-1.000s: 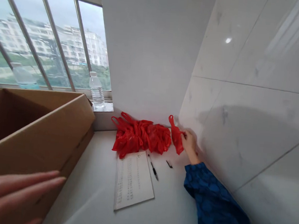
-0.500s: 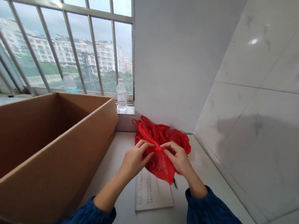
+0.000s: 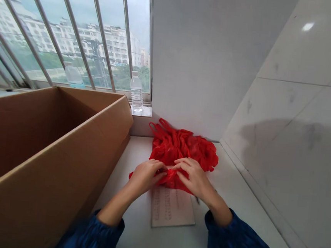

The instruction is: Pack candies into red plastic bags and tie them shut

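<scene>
A thin red plastic bag (image 3: 174, 180) lies bunched over the top part of a booklet, low between my two hands. My left hand (image 3: 148, 173) pinches its left part, thumb and fingers curled together. On the other side my right hand (image 3: 193, 178) has its fingers bent around the bag's right part, with the thumb under them. Where the fingertips meet the plastic is partly hidden. Behind the hands a pile of red plastic bags (image 3: 181, 142), some with loop handles showing, rests against the wall.
The booklet (image 3: 172, 211) with written lines lies on the white table (image 3: 135, 237). A dark thin object (image 3: 197, 199) pokes out beside it. On the left stands a large open cardboard box (image 3: 73, 147). A clear bottle (image 3: 136, 92) is on the window sill, another bottle (image 3: 73, 75) behind the box.
The bag in my hands has come toward me, apart from the pile, and is gathered flatter, with a bit now showing left of my left hand. The view has tilted slightly downward.
</scene>
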A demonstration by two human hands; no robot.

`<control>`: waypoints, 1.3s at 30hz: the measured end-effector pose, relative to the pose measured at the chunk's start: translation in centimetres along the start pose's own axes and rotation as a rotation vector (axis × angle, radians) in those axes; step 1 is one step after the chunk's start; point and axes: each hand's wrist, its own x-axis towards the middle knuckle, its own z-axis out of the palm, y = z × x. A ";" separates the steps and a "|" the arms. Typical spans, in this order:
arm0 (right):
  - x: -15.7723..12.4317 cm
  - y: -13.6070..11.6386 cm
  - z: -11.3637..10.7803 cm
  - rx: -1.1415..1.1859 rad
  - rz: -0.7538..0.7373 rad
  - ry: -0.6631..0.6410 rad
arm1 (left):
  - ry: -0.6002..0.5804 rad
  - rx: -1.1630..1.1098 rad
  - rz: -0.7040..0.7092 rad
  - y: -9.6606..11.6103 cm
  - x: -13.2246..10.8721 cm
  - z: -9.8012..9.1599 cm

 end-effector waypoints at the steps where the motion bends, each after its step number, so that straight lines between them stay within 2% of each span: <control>1: -0.2 -0.2 -0.3 -0.046 0.002 0.009 | 0.012 0.003 -0.015 0.1 0.0 0.1; 3: -0.4 -0.5 -0.4 -0.110 0.047 0.043 | 0.030 0.008 -0.035 0.3 0.0 0.1; 6: -0.6 -1.1 0.6 -0.157 0.160 0.079 | 0.042 0.016 -0.043 0.7 0.0 -0.1; 9: -0.6 -1.1 2.0 -0.100 0.219 0.066 | 0.035 0.022 -0.036 0.6 -0.1 -0.4; 12: -0.7 -0.9 2.4 -0.029 0.255 0.067 | 0.045 0.029 -0.056 0.1 -0.3 -0.7; 20: -1.4 -0.7 -0.1 -0.068 0.313 0.050 | 0.058 0.069 -0.196 -1.2 -0.5 -2.3; 25: -1.7 -0.8 -1.1 -0.082 0.330 -0.050 | 0.071 0.116 -0.279 -1.6 -0.7 -3.0; 28: -1.8 -1.2 -1.3 -0.115 0.305 -0.142 | 0.049 0.124 -0.226 -1.1 -0.9 -2.8; 31: -1.9 -1.8 -1.4 -0.127 0.277 -0.193 | 0.020 0.068 -0.041 -0.2 -0.9 -2.1; 34: -1.8 -2.5 -0.9 -0.197 0.294 -0.132 | -0.007 0.007 0.116 0.1 -0.8 -1.3; 36: -1.5 -2.7 -0.2 -0.253 0.307 -0.083 | -0.019 0.004 0.138 0.1 -0.6 -0.7; 39: -1.1 -2.8 1.2 -0.254 0.286 -0.108 | -0.019 -0.004 0.160 0.0 -0.3 -0.3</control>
